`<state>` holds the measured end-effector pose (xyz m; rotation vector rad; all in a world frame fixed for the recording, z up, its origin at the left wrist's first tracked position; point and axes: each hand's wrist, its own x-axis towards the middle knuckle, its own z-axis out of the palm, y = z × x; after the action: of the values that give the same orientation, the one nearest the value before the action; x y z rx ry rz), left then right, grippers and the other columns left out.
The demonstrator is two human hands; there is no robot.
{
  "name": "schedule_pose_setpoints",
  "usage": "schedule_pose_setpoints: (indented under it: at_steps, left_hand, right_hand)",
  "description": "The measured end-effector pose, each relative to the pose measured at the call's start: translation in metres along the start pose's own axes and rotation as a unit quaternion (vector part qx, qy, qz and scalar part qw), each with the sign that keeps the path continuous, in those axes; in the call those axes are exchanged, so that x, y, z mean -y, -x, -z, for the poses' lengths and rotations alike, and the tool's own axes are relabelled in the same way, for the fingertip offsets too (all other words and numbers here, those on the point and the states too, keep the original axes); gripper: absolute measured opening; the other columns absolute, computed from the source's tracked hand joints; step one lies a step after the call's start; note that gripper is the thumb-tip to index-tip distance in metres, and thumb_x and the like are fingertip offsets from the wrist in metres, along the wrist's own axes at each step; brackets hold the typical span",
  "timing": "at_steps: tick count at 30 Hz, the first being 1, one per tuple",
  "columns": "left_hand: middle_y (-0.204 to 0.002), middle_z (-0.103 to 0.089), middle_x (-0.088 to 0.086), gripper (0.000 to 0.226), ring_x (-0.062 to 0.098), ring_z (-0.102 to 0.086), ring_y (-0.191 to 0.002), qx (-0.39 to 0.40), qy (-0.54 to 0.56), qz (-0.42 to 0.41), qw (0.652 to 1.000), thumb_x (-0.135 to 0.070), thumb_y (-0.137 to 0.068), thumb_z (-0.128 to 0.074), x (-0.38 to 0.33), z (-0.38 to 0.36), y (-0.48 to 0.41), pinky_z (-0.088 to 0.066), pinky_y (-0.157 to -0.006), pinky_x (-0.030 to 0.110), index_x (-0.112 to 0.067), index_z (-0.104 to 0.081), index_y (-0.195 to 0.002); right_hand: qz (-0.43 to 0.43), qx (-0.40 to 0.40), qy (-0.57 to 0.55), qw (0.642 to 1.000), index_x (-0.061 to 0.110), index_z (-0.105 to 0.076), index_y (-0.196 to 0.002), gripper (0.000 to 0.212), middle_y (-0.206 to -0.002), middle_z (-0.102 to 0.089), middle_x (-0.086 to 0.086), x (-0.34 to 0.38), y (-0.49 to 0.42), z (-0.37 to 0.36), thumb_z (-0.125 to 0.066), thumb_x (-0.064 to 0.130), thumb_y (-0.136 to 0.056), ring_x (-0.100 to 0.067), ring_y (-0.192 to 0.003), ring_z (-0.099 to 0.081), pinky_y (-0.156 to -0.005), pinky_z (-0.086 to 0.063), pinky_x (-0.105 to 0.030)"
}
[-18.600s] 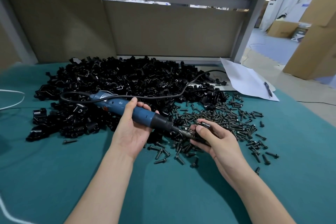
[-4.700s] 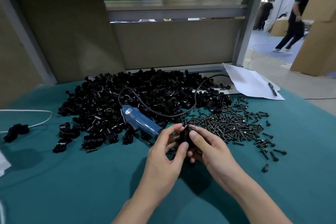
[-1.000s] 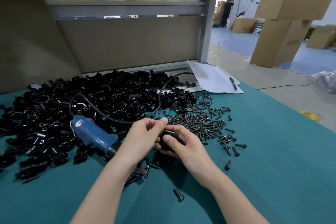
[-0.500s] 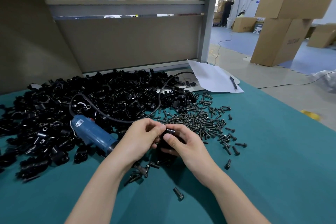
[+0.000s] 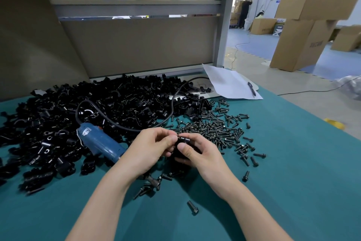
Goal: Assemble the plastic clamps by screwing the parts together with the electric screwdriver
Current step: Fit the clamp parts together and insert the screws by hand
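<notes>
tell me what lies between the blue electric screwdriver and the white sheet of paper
In the head view, a heap of black plastic clamp parts fills it, and the black cord of the blue electric screwdriver loops across the heap.

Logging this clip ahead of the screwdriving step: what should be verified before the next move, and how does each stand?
1. Clamp gripped by right hand: ok.
2. Left hand pinching clamp's top: ok.
3. Screw seated in clamp: cannot tell, fingers hide it.
4. Electric screwdriver in hand: not ok, lies on table beside left hand.
5. Spare screws close by: ok, pile beyond right hand.
</notes>
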<state>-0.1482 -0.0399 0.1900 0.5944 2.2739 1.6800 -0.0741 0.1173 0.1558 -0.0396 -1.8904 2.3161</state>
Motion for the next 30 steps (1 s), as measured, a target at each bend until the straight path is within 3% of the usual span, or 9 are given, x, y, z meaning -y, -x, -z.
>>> schedule_pose_setpoints:
  at_steps: [4,8,10,13,16,19,23,30]
  left_hand:
    - [-0.068,-0.069,-0.010,0.018,0.001,-0.061,-0.061,-0.005,-0.070,-0.011,0.997,-0.037,-0.099,-0.061,0.0024,-0.0007,0.0004,-0.049,-0.060,0.016,-0.024,-0.071,-0.092]
    - [-0.083,-0.072,-0.021,0.004,-0.006,-0.063,-0.074,-0.010,-0.087,-0.038,0.995,-0.027,-0.096,-0.067,0.0020,0.0002,-0.0009,-0.046,-0.067,0.012,-0.030,-0.070,-0.097]
    - [-0.090,-0.072,-0.024,0.011,-0.008,-0.065,-0.082,0.003,-0.076,-0.043,0.996,-0.022,-0.096,-0.068,0.0030,0.0017,-0.0004,-0.047,-0.070,0.010,-0.032,-0.069,-0.102]
    - [-0.095,-0.075,-0.013,0.010,0.001,-0.070,-0.085,0.001,-0.029,-0.018,0.999,-0.034,-0.096,-0.066,0.0029,0.0038,0.0009,-0.053,-0.072,0.018,-0.031,-0.070,-0.105]
    - [-0.074,-0.072,-0.006,0.028,0.009,-0.066,-0.067,-0.006,-0.036,0.028,0.999,-0.048,-0.097,-0.060,0.0019,0.0027,-0.0005,-0.055,-0.067,0.028,-0.023,-0.072,-0.093]
    - [-0.063,-0.068,-0.010,0.031,0.004,-0.059,-0.055,0.001,-0.084,0.029,0.996,-0.044,-0.100,-0.058,0.0009,-0.0005,0.0000,-0.049,-0.058,0.023,-0.020,-0.070,-0.085]
    - [-0.073,-0.073,-0.003,0.023,0.010,-0.064,-0.064,0.011,-0.079,0.015,0.997,-0.038,-0.100,-0.060,-0.0013,0.0027,0.0016,-0.052,-0.062,0.027,-0.021,-0.072,-0.092]
    - [-0.065,-0.069,-0.007,0.015,0.001,-0.061,-0.056,0.030,-0.061,0.016,0.998,-0.031,-0.099,-0.063,-0.0044,0.0074,0.0056,-0.046,-0.054,0.013,-0.021,-0.072,-0.093]
  right_hand:
    - [0.008,-0.002,0.030,1.000,0.018,-0.068,-0.117,0.021,-0.114,-0.073,-0.007,0.0005,0.0012,0.0004,-0.069,0.012,-0.097,-0.019,-0.105,-0.074,-0.087,-0.061,-0.030]
    - [0.017,-0.004,0.042,0.999,0.019,-0.068,-0.117,0.020,-0.118,-0.072,-0.008,0.0002,0.0007,0.0015,-0.069,0.015,-0.097,-0.017,-0.107,-0.072,-0.086,-0.060,-0.028]
    - [0.021,-0.005,0.046,0.999,0.021,-0.069,-0.118,0.021,-0.119,-0.071,-0.006,-0.0003,0.0004,0.0021,-0.069,0.016,-0.098,-0.015,-0.108,-0.072,-0.086,-0.060,-0.027]
    - [0.022,-0.007,0.046,0.999,0.020,-0.068,-0.120,0.022,-0.119,-0.072,-0.005,-0.0010,-0.0001,0.0028,-0.069,0.017,-0.098,-0.015,-0.109,-0.072,-0.089,-0.061,-0.030]
    - [0.021,-0.007,0.063,0.998,0.024,-0.068,-0.118,0.022,-0.116,-0.073,-0.001,-0.0011,-0.0003,0.0021,-0.070,0.018,-0.097,-0.011,-0.107,-0.072,-0.088,-0.060,-0.027]
    - [0.019,-0.001,0.075,0.997,0.023,-0.068,-0.118,0.021,-0.114,-0.074,0.000,-0.0010,0.0002,0.0018,-0.069,0.016,-0.098,-0.008,-0.103,-0.072,-0.085,-0.058,-0.022]
    - [0.010,0.010,0.071,0.997,0.019,-0.067,-0.120,0.022,-0.112,-0.075,0.001,0.0006,0.0010,0.0027,-0.068,0.015,-0.098,-0.012,-0.106,-0.073,-0.088,-0.060,-0.027]
    - [0.004,0.029,0.069,0.997,0.017,-0.066,-0.119,0.020,-0.106,-0.077,0.007,0.0034,0.0033,0.0028,-0.067,0.013,-0.099,-0.013,-0.104,-0.074,-0.084,-0.059,-0.024]
